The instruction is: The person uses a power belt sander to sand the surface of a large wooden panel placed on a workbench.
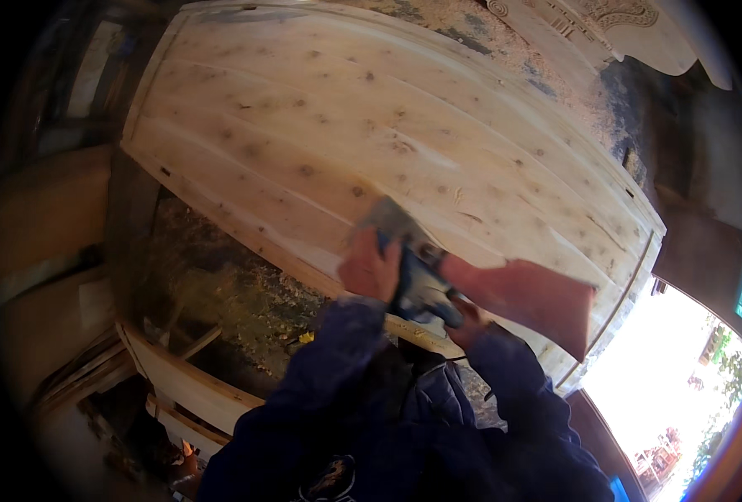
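A broad panel of knotty pale wood boards point(345, 125) lies flat before me, with a framed rim along its sides. Near its close edge rests a blue belt sander point(420, 285), blurred as if in motion. My left hand point(367, 270) grips its front part. Around the rear handle my right hand point(469, 325) is closed. A red cloth dust bag point(537, 295) sticks out from the sander to the right, over the panel. Part of a dark cord point(456, 359) shows below my right hand. The sander's underside is hidden.
Sawdust and shavings cover the floor point(239, 295) on the near side. A wooden frame point(189, 370) stands at lower left, by stacked boards point(85, 370). Carved wooden pieces point(565, 37) lie beyond the panel. Bright daylight enters through an opening point(659, 357) at right.
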A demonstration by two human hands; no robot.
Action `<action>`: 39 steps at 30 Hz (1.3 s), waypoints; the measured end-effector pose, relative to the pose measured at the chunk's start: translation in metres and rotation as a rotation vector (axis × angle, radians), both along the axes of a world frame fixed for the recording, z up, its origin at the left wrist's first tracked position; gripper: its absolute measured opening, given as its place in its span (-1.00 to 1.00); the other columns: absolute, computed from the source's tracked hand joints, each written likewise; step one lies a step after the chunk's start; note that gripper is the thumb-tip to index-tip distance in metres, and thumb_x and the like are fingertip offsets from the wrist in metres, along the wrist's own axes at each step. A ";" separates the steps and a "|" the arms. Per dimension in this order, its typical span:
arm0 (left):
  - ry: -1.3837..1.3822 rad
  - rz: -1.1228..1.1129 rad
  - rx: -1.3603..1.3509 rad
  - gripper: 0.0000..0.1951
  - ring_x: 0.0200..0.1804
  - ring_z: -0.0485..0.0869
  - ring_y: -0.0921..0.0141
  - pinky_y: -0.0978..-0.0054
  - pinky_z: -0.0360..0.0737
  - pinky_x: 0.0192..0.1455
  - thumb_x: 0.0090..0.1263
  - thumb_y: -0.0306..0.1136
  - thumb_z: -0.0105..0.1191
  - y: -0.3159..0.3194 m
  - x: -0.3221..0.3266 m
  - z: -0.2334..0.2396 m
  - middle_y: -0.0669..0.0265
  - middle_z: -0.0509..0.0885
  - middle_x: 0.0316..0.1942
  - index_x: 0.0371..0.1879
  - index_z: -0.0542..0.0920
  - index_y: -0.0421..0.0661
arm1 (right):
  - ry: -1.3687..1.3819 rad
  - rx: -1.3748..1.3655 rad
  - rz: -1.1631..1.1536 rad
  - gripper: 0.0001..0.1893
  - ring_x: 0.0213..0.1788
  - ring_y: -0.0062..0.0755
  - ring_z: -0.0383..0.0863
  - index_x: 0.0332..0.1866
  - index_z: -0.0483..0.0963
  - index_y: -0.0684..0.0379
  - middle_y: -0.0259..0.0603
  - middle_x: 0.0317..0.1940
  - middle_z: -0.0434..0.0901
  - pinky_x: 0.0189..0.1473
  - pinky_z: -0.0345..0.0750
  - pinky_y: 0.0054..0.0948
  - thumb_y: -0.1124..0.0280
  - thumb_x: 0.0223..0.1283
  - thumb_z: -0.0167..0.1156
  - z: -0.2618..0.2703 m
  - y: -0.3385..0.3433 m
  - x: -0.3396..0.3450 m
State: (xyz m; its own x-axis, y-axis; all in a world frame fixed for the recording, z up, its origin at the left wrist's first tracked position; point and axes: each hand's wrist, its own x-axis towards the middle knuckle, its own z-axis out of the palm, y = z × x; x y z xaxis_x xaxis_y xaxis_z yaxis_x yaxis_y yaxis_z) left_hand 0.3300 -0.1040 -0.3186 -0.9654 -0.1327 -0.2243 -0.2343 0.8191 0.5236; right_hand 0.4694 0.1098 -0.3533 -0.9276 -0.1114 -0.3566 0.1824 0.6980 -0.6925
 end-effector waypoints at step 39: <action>0.056 -0.008 -0.215 -0.80 -0.32 0.71 -0.05 -0.04 0.61 -0.28 0.36 -0.10 0.16 0.034 -0.086 -0.001 0.06 0.72 -0.41 -0.23 0.64 0.06 | 0.047 -0.134 -0.190 -0.42 0.10 0.11 0.61 0.20 0.62 0.07 0.07 -0.03 0.67 0.14 0.52 0.07 0.43 -0.09 0.32 0.004 -0.009 -0.071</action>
State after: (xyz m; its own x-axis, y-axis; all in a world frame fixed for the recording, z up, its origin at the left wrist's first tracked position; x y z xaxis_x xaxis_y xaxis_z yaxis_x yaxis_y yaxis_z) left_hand 0.2438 -0.0703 -0.3201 -0.9768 -0.1640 -0.1374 -0.2026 0.9152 0.3484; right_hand 0.3982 0.1006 -0.3490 -0.9516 0.0232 -0.3064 0.2670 0.5557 -0.7873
